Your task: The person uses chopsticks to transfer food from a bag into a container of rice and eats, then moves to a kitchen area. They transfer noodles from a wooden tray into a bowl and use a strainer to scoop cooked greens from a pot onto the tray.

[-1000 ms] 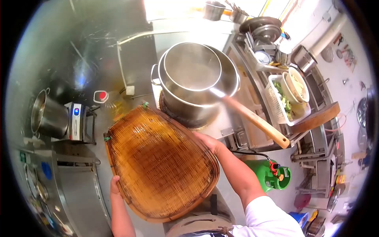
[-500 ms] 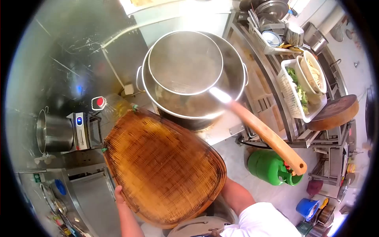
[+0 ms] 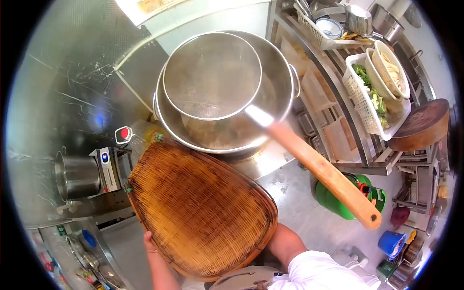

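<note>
A brown woven bamboo basket [image 3: 203, 208] fills the lower middle, tilted, its narrow end by the pot. At its lower left edge is my left hand [image 3: 151, 243], gripping the rim, with most fingers behind it. My right forearm reaches under the basket's right side, and the hand is hidden there. Beyond stands a large steel pot [image 3: 275, 72] with two side handles and cloudy contents. A round fine-mesh strainer [image 3: 212, 75] lies across its top, its wooden handle sticking out to the lower right.
On the left are a steel pot [image 3: 79, 175], a digital scale [image 3: 107, 169] and a red-capped bottle [image 3: 124, 134]. To the right, a metal rack carries a white basket [image 3: 360, 99] of greens and a round chopping block [image 3: 423, 124]. A green gas cylinder [image 3: 333, 198] stands on the floor.
The view has shifted, so the large pot and strainer appear further left and the left-side items further right. The basket stays in nearly the same place in my hold.
</note>
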Available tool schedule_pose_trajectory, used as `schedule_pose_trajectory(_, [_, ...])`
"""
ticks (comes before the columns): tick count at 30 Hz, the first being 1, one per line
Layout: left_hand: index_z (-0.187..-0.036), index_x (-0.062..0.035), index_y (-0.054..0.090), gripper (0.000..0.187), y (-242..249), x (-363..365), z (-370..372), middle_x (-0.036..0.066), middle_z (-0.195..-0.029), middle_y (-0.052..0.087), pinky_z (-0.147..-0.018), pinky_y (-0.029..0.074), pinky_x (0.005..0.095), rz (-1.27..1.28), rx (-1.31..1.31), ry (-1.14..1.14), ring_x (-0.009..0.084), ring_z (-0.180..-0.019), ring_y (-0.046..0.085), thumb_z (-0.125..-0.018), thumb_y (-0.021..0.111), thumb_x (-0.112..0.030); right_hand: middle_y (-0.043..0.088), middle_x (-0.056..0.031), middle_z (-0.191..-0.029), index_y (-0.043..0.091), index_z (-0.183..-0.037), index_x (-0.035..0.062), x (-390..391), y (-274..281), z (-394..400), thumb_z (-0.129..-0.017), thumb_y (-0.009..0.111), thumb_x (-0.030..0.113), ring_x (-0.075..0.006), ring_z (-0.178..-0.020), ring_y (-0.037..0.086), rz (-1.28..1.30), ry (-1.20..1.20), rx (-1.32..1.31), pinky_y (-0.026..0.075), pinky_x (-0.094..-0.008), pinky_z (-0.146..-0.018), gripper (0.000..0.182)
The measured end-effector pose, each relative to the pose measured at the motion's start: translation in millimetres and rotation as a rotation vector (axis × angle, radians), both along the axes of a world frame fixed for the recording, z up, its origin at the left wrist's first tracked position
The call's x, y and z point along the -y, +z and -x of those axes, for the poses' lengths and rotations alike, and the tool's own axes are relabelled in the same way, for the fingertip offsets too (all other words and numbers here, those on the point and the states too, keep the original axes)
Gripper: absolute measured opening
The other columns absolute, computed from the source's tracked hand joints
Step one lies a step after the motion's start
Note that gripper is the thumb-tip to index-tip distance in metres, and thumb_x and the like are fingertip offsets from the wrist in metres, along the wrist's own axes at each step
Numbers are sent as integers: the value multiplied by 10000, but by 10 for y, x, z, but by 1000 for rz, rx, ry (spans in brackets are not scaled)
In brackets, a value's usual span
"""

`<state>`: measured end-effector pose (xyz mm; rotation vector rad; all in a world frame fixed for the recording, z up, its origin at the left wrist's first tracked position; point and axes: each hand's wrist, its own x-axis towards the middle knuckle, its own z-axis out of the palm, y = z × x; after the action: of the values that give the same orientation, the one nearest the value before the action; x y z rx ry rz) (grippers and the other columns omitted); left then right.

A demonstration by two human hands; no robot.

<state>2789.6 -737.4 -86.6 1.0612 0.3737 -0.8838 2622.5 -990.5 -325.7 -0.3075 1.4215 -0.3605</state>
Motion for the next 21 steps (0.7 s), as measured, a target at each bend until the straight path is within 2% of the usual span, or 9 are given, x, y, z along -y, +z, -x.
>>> schedule_pose_trajectory(6, [-1247, 9, 529, 597, -8, -56, 33, 165, -1144, 634, -826, 555, 414, -9, 10, 16, 296, -995, 643, -784, 670, -339, 660, -110, -788, 632, -839, 44, -60, -60, -52, -982, 432, 415, -187, -735, 613, 55, 65, -84, 491, -328, -671, 445])
schedule_pose_trajectory(10, [-1246, 9, 532, 591, -28, -136, 23, 163, -1145, 636, -828, 555, 411, 32, 20, 39, 293, -995, 644, -794, 666, -348, 656, -110, -757, 630, -796, 44, 828, 165, 838, -983, 427, 416, -185, -713, 610, 299, 611, -456, 488, -322, -651, 464])
schedule_pose_trajectory(11, [-1245, 8, 533, 589, -32, -176, 21, 163, -1145, 636, -828, 554, 410, 46, 20, 48, 292, -995, 644, -797, 665, -350, 655, -110, -749, 630, -785, 44, 1182, 458, 1130, -983, 426, 417, -184, -707, 609, 301, 527, -295, 487, -321, -646, 469])
schedule_pose_trajectory(12, [-1245, 8, 534, 588, -49, -208, 1, 163, -1146, 637, -829, 554, 410, 56, 17, 54, 292, -995, 645, -799, 664, -352, 648, -106, -717, 616, -782, 48, 1475, 1013, 1245, -984, 393, 464, -177, -631, 607, 23, -3, 293, 480, -333, -566, 513])
schedule_pose_trajectory(14, [-1244, 8, 536, 585, -87, -253, 19, 162, -1146, 637, -830, 554, 408, 74, -1, 61, 290, -995, 645, -804, 663, -357, 686, -116, -811, 608, -968, 6, 2000, 2267, 1340, -961, 370, 560, -229, -637, 657, 32, 146, 686, 523, -351, -525, 603])
schedule_pose_trajectory(15, [-1244, 7, 537, 584, -94, -251, 22, 162, -1147, 638, -830, 553, 408, 83, -8, 61, 289, -994, 645, -807, 662, -359, 689, -196, -995, 582, -1139, -49, 2122, 2803, 1227, -950, 353, 601, -271, -733, 689, 31, 182, 761, 571, -381, -596, 715])
schedule_pose_trajectory(16, [-1243, 7, 538, 583, -95, -251, 42, 162, -1147, 638, -831, 553, 407, 90, -10, 62, 289, -994, 646, -809, 661, -361, 557, -284, -1260, 435, -1322, -104, 2188, 3333, 1092, -946, 361, 602, -326, -919, 680, 39, 285, 924, 590, -414, -664, 803])
schedule_pose_trajectory(19, [-1242, 7, 540, 579, -30, -193, 81, 161, -1148, 639, -833, 552, 405, 102, -14, 91, 286, -994, 647, -817, 658, -368, 299, -316, -1426, 124, -1456, -76, 2447, 3886, 795, -933, 493, 202, -254, -961, 575, -180, 303, 1176, 587, -343, -674, 698])
schedule_pose_trajectory(21, [-1245, 5, 540, 558, -13, -266, 124, 158, -1148, 640, -832, 551, 403, 138, -24, 106, 279, -988, 649, -840, 636, -367, 416, -285, -1300, 106, -1465, -50, 2458, 4179, 740, -870, 470, 25, -174, -795, 519, -284, 392, 1189, 549, -276, -595, 701])
